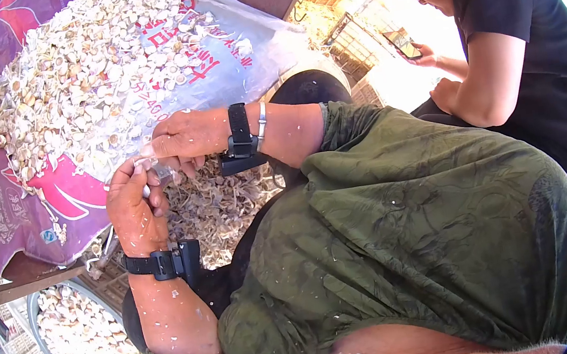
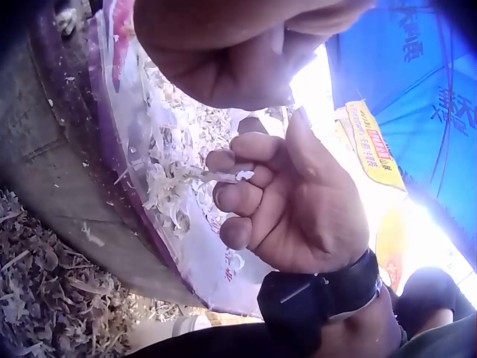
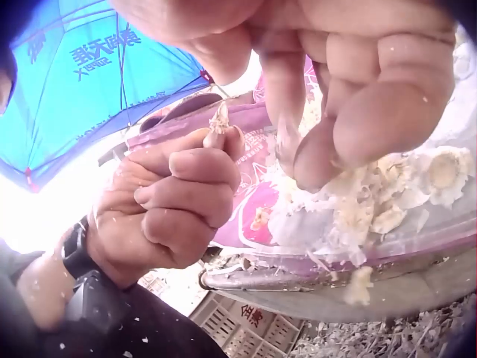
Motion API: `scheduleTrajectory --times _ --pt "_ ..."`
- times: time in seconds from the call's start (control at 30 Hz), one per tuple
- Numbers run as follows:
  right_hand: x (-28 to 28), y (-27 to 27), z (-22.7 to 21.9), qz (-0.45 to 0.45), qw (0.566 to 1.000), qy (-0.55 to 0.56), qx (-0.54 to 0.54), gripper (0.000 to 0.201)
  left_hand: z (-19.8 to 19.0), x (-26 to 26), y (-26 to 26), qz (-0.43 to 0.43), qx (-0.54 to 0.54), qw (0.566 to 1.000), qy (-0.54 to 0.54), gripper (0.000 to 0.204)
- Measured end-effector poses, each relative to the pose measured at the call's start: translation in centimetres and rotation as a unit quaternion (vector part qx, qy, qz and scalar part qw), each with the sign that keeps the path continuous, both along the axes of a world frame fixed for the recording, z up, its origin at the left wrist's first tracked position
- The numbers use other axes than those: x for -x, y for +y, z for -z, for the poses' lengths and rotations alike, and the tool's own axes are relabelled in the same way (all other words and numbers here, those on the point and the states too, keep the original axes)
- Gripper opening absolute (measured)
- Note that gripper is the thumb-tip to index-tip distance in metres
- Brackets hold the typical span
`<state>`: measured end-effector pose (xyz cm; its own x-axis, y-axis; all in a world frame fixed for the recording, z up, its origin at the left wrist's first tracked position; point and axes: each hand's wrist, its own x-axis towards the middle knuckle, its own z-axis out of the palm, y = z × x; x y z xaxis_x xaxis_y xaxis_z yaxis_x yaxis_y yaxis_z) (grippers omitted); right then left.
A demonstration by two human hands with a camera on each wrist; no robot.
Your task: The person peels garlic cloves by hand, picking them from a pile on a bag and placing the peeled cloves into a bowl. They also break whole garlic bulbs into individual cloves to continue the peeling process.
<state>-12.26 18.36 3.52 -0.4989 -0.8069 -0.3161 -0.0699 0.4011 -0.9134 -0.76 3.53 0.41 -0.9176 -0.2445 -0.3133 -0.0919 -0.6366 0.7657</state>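
Left hand [image 1: 134, 215] and right hand [image 1: 179, 140] meet above the lap, fingers curled. Left fingers [image 3: 195, 173] pinch a garlic clove [image 3: 219, 119]; right fingers [image 2: 242, 165] grip a small blade [image 2: 223, 176]. Peeled cloves cover the printed sack [image 1: 234, 45]; husks [image 1: 219, 208] lie below; a basin [image 1: 33, 306] holds more cloves.

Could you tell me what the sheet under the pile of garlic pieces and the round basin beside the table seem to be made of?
The sheet looks like a woven plastic sack laid flat: glossy purple and white, with printed red characters and creases. The round basin appears to be metal or hard plastic, with a thin, smooth grey rim; the pictures leave that open.
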Motion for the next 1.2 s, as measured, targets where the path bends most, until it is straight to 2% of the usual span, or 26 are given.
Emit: scheduleTrajectory --times 0.03,0.1,0.13,0.2,0.23,0.3,0.43,0.5,0.53,0.6,0.63,0.67,0.7,0.73,0.77,0.8,0.83,0.87,0.9,0.93,0.97,1.07,1.1,1.2 --pt "-0.2 -0.2 0.3 -0.001 1.000 -0.002 0.000 0.047 -0.2 -0.3 0.1 -0.001 0.000 1.000 -0.002 0.015" --pt "-0.1 -0.4 0.8 -0.059 0.990 0.055 0.115 0.043 -0.7 -0.4 0.5 -0.011 0.074 0.997 -0.024 0.015" --pt "-0.1 -0.5 0.8 -0.060 0.990 0.056 0.113 0.043 -0.8 -0.3 0.4 -0.012 0.072 0.997 -0.023 0.015" --pt "-0.4 -1.0 1.1 0.025 0.985 -0.138 0.102 0.037 -0.6 -0.6 0.3 -0.033 0.061 0.998 -0.001 0.014" --pt "-0.5 -1.2 1.4 0.023 0.985 -0.140 0.100 0.037 -0.8 -0.7 0.3 -0.035 0.059 0.998 -0.003 0.014" --pt "-0.8 -1.7 1.6 0.042 0.958 -0.230 0.166 0.034 -1.3 -0.9 0.3 -0.062 0.004 0.998 0.003 0.014" --pt "-1.0 -1.7 0.2 0.032 0.961 -0.229 0.154 0.031 -1.3 -1.1 -0.2 -0.063 -0.061 0.996 0.004 0.014" --pt "-0.8 -1.7 0.0 -0.009 0.982 -0.140 0.130 0.027 -0.6 -0.9 -0.8 -0.042 -0.134 0.990 0.031 0.015" --pt "-0.6 -1.7 -0.1 -0.010 0.981 -0.143 0.129 0.027 -0.4 -0.9 -0.8 -0.045 -0.134 0.990 0.029 0.015" --pt "-0.3 -1.5 -0.4 -0.078 0.986 -0.091 0.118 0.023 -0.2 -0.8 -0.8 -0.049 -0.179 0.982 0.029 0.015" --pt "0.2 -1.2 -1.2 -0.123 0.985 -0.089 0.085 0.014 -0.3 -0.8 -0.7 -0.049 -0.178 0.982 0.028 0.015" --pt "1.2 -1.1 -0.9 -0.123 0.985 -0.088 0.085 0.014 -0.5 -0.9 -0.7 -0.055 -0.188 0.980 0.036 0.016" --pt "2.4 -1.0 -0.2 -0.213 0.957 0.115 0.159 0.013 -0.8 -1.0 -0.6 -0.061 -0.197 0.977 0.043 0.017" --pt "3.3 -1.1 -0.2 -0.291 0.876 0.312 0.224 0.014 -1.3 -1.2 -0.7 -0.061 -0.197 0.978 0.044 0.017" --pt "4.3 -0.6 -0.9 -0.280 0.886 0.357 0.095 0.016 -2.0 -1.5 -0.9 -0.003 -0.204 0.976 0.081 0.018" --pt "5.6 -0.8 -0.6 -0.280 0.885 0.359 0.096 0.016 -3.0 -1.9 -1.0 0.056 -0.209 0.969 0.118 0.019" --pt "7.1 -1.2 0.1 -0.209 0.897 0.382 0.073 0.014 -4.3 -2.3 -0.9 0.103 -0.175 0.968 0.150 0.017" --pt "8.6 -1.7 0.9 -0.138 0.904 0.403 0.049 0.012 -4.9 -3.1 -0.9 0.125 -0.214 0.954 0.170 0.026" --pt "9.9 -2.4 1.8 -0.111 0.897 0.427 0.032 0.011 -6.2 -3.6 -0.9 0.157 -0.214 0.946 0.185 0.028" --pt "11.0 -3.1 2.9 -0.084 0.890 0.449 0.016 0.011 -6.4 -3.2 -0.5 0.210 -0.166 0.908 0.324 0.021" --pt "11.8 -3.6 4.2 -0.064 0.884 0.462 -0.018 0.016 -7.2 -2.8 -0.4 0.261 -0.162 0.869 0.388 0.022" --pt "13.1 -5.0 6.3 -0.097 0.877 0.468 -0.045 0.020 -9.5 -2.8 0.5 0.352 -0.324 0.772 0.418 0.023" --pt "13.3 -5.4 6.4 -0.148 0.848 0.505 -0.061 0.020 -9.6 -2.9 0.6 0.349 -0.324 0.774 0.417 0.023" --pt "13.3 -6.5 6.5 -0.141 0.846 0.502 -0.110 0.016 -9.7 -3.4 0.9 0.333 -0.349 0.772 0.413 0.023"
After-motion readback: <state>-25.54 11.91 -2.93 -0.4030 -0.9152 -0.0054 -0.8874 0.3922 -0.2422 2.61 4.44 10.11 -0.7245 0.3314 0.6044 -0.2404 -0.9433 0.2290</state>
